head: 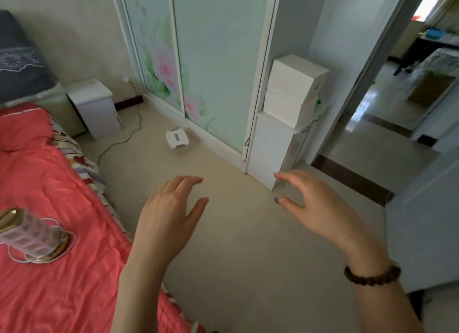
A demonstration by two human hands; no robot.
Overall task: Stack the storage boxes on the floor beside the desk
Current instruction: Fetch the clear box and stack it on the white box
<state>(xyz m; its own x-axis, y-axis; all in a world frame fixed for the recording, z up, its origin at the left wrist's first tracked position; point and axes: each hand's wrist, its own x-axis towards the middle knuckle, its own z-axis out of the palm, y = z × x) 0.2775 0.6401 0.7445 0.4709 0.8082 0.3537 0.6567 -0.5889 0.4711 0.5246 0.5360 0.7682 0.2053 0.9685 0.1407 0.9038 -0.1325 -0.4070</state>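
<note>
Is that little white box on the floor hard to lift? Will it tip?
Probably light: the white box looks small and plastic. Likely stiff too, since its edges look straight. It sits low and wide, so tipping seems unlikely.

One head-worn wide-angle camera looks forward and down. It faces the floor (236,258) nearby and the sliding wardrobe (218,59) beyond.

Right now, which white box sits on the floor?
The small lidded box, on the floor beside the flowered wardrobe door. The upper box and lower box sit stacked on the narrow white cabinet instead.
</note>
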